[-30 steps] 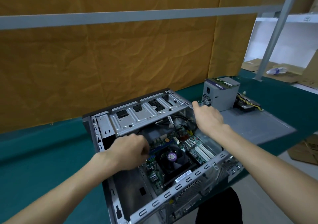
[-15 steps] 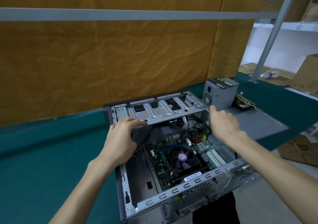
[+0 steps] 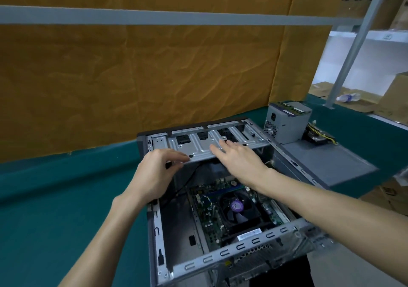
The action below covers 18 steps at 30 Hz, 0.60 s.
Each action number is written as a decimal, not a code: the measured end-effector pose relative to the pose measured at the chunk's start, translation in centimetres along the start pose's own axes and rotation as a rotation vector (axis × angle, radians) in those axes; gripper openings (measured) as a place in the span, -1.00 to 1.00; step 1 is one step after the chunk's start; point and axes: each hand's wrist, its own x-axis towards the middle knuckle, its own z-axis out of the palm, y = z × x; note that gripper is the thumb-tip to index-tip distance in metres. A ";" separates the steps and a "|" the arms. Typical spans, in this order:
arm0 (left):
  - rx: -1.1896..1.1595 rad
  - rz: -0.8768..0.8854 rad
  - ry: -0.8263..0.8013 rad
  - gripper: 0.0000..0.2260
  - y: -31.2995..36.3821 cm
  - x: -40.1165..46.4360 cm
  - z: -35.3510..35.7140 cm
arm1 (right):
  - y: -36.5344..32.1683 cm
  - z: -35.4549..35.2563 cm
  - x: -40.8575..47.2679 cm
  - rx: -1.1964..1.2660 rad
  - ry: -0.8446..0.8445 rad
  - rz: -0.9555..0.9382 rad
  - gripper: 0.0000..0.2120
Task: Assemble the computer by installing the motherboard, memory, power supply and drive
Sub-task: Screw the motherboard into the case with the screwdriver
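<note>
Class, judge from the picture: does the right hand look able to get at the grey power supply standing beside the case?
Probably yes. The right hand lies open on the drive cage, holding nothing, and the power supply stands uncovered on the side panel just beyond the case wall.

The right hand (image 3: 237,157) has moved onto the drive cage (image 3: 207,145).

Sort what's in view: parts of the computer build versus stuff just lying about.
For the build: computer case, motherboard, drive cage under left hand and right hand, power supply.
Lying about: water bottle, cardboard boxes.
</note>
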 end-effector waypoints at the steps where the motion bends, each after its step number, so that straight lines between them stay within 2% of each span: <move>1: -0.017 0.000 -0.013 -0.80 -0.4 0.3 -0.2 | -0.5 -0.1 0.2 -0.010 -0.015 0.016 -0.31; 7: -0.059 0.047 -0.069 -0.83 -2.4 2.0 -1.5 | -2.9 -0.9 1.7 -0.116 -0.040 0.165 -0.33; 10: -0.124 0.011 -0.075 -0.87 -3.3 2.8 -2.0 | -3.9 -2.1 2.1 -0.120 -0.089 0.232 -0.34; 11: -0.145 -0.014 -0.056 -0.87 -3.6 2.9 -2.0 | -4.4 -2.6 1.9 -0.106 -0.059 0.224 -0.38; 14: -0.147 -0.047 -0.015 -0.84 -4.1 2.8 -1.6 | -6.6 -3.1 0.6 0.119 0.238 -0.033 -0.77; 15: -0.135 -0.040 -0.015 -0.84 -4.1 2.7 -1.4 | -7.3 -3.2 0.1 0.250 0.254 -0.148 -0.87; 16: -0.125 -0.032 -0.019 -0.84 -4.1 2.6 -1.3 | -7.8 -3.3 -0.1 0.389 0.152 -0.196 -0.82; 17: -0.116 -0.028 -0.020 -0.84 -4.1 2.5 -1.2 | -8.2 -3.2 -0.1 0.470 -0.042 -0.198 -0.72; 18: -0.104 -0.026 -0.016 -0.84 -4.1 2.3 -1.3 | -8.4 -2.8 0.3 0.438 -0.251 -0.190 -0.65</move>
